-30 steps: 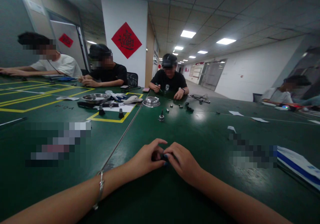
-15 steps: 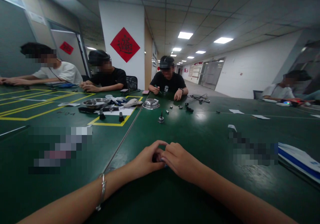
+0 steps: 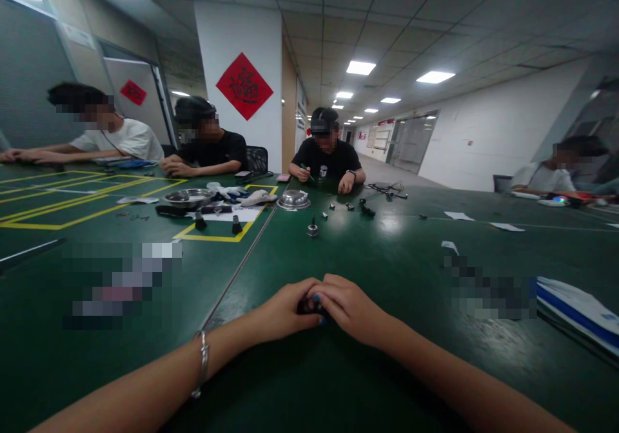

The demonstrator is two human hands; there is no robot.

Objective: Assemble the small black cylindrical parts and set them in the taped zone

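Note:
My left hand (image 3: 286,308) and my right hand (image 3: 351,309) meet over the green table (image 3: 271,381), close to its near side. Both have curled fingers, wrapped round one another. Between them shows a small dark patch, perhaps an object, mostly covered by the fingers. Blue nails show on the thumbs. A bracelet (image 3: 203,359) circles my left wrist. Beyond the hands stands a small round metal part with a dark stem (image 3: 313,228).
Metal bowls (image 3: 293,200), gloves (image 3: 258,198) and dark nozzle-like parts (image 3: 236,225) lie ahead. Cables (image 3: 387,190) and small parts lie farther right. A blue-and-white packet (image 3: 580,307) is at right. Across the table a person (image 3: 325,156) holds a pen-like tool; other people sit left and right.
My right hand's fingers have closed further over my left, and its thumb now shows in front. The gap between the hands has narrowed. The view has shifted slightly.

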